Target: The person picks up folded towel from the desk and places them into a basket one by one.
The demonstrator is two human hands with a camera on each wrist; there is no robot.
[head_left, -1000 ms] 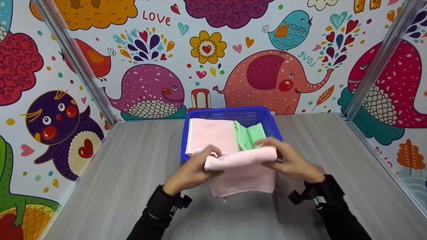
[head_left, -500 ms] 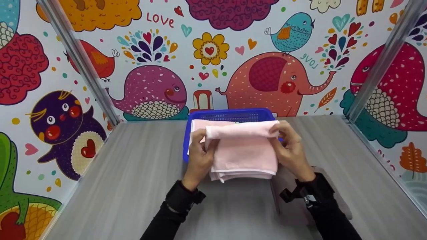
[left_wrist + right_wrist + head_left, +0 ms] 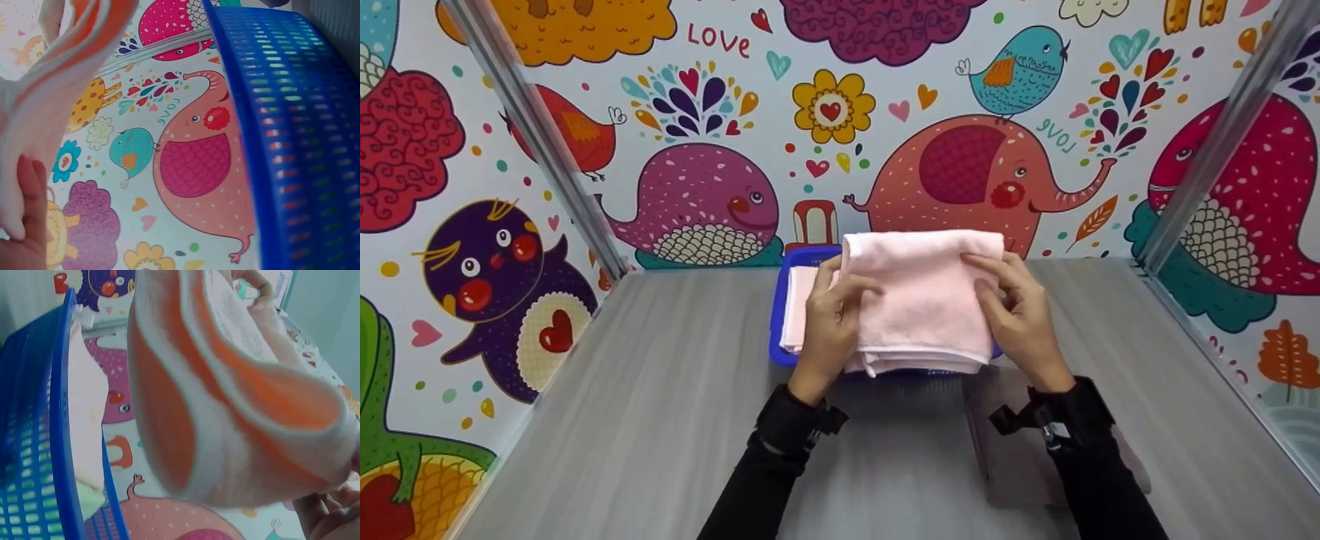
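Observation:
A folded pink towel [image 3: 922, 300] hangs between the two hands, raised in front of and above the blue plastic basket [image 3: 777, 330]. My left hand [image 3: 831, 322] grips its left edge, the index finger lying bent across the front. At the right edge, my right hand [image 3: 1024, 315] pinches the cloth between thumb and fingers. The right wrist view shows the towel's layers [image 3: 225, 410] looped over one another, its lower side apart from the basket wall [image 3: 59, 410]. Inside the basket lie another folded pink towel [image 3: 84, 416] and a green cloth [image 3: 90, 499], both mostly hidden in the head view.
A grey-brown flat-sided object [image 3: 1012, 457] lies on the wood-grain table [image 3: 675, 420], partly under the right forearm. Walls with cartoon animals [image 3: 705, 202] enclose the back and sides, with metal posts [image 3: 547, 142] at the corners.
Both hands have lifted the pink towel away from me, up over the basket. Its rolled upper edge has turned upright, so the flat face shows now and the green cloth is covered.

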